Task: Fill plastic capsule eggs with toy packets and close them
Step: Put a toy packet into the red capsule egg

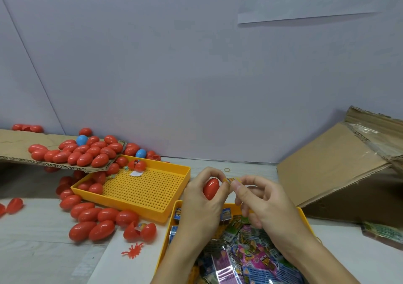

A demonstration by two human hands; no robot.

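Cardboard box [340,166] at 3 o'clock; perforated yellow tray [144,187] at 9 o'clock, red eggs [91,218] beside. Left hand [202,205] gripping red capsule egg [211,188]; right hand [263,205] pinching toy packet [231,181], just right of egg.

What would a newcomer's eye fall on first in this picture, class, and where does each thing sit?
First, the two hands at centre: the left hand grips a red egg while the right hand pinches a small packet at its tip. Next, the heap of red eggs on a cardboard flap at far left, with two blue eggs among them. Below the hands, a yellow tray holds bright packets.
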